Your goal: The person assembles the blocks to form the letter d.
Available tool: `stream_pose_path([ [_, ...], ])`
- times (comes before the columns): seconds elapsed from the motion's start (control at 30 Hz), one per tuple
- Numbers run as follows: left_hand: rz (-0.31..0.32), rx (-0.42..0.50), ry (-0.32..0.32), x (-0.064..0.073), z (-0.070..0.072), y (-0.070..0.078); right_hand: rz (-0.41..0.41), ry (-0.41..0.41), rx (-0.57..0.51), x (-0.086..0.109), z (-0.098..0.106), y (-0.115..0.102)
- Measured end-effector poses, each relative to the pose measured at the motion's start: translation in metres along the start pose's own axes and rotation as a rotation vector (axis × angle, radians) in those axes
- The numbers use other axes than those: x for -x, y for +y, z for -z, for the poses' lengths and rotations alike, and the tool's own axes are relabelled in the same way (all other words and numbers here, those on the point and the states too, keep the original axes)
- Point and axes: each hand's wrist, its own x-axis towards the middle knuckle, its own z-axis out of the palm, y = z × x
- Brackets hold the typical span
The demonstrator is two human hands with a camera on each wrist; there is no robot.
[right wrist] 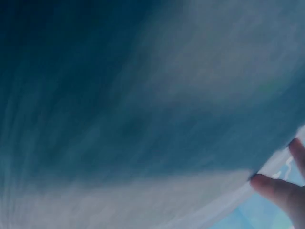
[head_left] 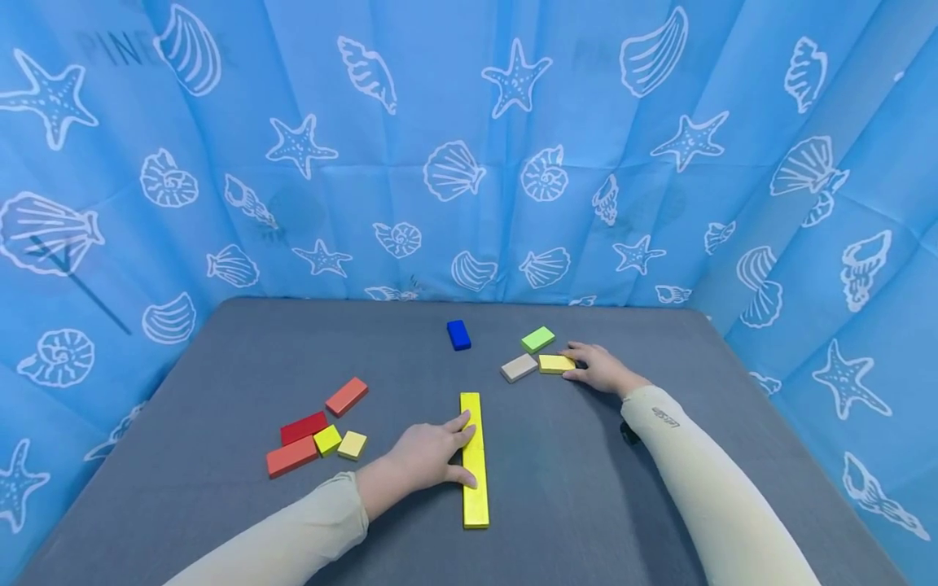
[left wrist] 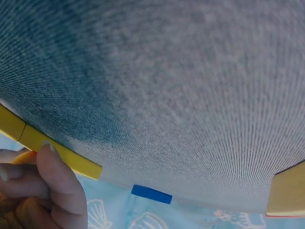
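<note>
A: Hands, quick?

B: Well apart. Left hand (head_left: 418, 462), lower centre of the frame: thumb and fingers spread, tips resting on a long strip of two yellow painted rectangular blocks (head_left: 478, 456). Right hand (head_left: 602, 369), right of centre: thumb and finger pinch the right end of a small yellow painted oblong block (head_left: 554, 364). Firmness? Can't tell; right wrist view's blurred.

A: Neighbours?

B: A pale wood-coloured oblong block (head_left: 519, 368) just left of it, touching or not unclear. A light-green painted oblong block (head_left: 538, 339) just above. All flat on the grey cloth-covered surface (head_left: 550, 496).

A: What could go wrong?

B: Pinch is only at one end, so a lift could tip or twist that small block, I'd say. Any leftward drag would probably shove the pale one.

A: And the strip?

B: Seam sits between fingertips and thumb. Uneven pressure, or a sideways nudge from the thumb, might open it or kink the line. Next clip.
</note>
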Motion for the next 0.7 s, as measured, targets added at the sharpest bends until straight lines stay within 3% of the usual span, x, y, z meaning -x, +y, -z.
stream_pose_path([
  [0.17,0.001,-0.014,0.006,0.001,0.001,0.001,-0.030,0.023,-0.074,0.001,0.005,-0.010],
  [0.3,0.008,-0.006,0.007,0.001,0.001,0.001,-0.021,0.063,-0.221,0.004,0.012,-0.018],
  [0.43,0.013,0.017,0.001,0.001,0.000,0.000,-0.046,0.078,-0.435,0.006,0.016,-0.028],
  [0.7,0.002,0.014,0.001,-0.001,-0.002,-0.001,-0.200,0.089,-0.871,-0.004,0.013,-0.062],
])
